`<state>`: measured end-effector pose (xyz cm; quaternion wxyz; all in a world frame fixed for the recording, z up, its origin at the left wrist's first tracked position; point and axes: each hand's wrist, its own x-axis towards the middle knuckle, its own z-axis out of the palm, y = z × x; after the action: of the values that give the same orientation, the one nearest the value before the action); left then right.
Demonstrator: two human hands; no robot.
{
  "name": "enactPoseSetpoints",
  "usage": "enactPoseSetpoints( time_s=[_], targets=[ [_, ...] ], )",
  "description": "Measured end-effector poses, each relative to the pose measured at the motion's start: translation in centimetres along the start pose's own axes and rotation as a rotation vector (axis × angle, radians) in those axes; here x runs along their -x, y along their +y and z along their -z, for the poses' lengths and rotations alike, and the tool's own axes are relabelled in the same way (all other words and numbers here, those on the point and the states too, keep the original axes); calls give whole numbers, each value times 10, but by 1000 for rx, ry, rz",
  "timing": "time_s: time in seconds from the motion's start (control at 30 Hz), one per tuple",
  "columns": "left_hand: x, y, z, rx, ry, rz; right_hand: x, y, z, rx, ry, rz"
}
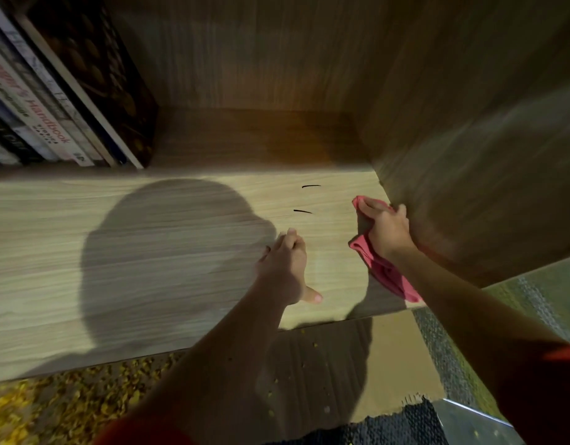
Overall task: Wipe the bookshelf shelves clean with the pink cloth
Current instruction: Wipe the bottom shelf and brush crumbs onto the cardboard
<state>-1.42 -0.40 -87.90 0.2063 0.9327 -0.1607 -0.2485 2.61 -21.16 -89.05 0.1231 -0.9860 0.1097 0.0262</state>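
**Pink cloth, right end of bookshelf shelf**

Pink cloth (386, 274): soft, light and limp; judged best held bunched under the palm. It is gripped by the right hand (386, 226) on the shelf (148, 252), against the side panel (470, 155). The left hand (283, 268) is rested open near the front edge.

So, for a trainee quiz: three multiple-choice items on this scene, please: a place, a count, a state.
1. Pink cloth: A at the shelf's right end; B on a chair; C in a bucket.
2. Dark marks on the shelf: A one; B two; C four.
3. The left hand: A grips the cloth; B rests on the shelf, empty; C makes a raised fist.
A: the right hand holds it by the side panel. B: two short strokes show. B: it lies on the wood.
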Motion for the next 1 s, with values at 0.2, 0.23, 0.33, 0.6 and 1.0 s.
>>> enactPoseSetpoints(
  time_s=[0.2,0.23,0.33,0.6,1.0],
  targets=[
    [-4,-15,9,100,-43,-59,29,-9,-21,-72,34,218],
    [-3,-18,14,172,-45,-59,45,-12,-26,-137,31,228],
    [12,-26,18,319,33,-54,91,-28,-38,-160,78,356],
    [50,-51,-7,329,250,-61,163,-59,-45,-326,3,615],
    [37,-65,-2,89,175,-52,113,-73,-50,-161,41,480]
  ],
)
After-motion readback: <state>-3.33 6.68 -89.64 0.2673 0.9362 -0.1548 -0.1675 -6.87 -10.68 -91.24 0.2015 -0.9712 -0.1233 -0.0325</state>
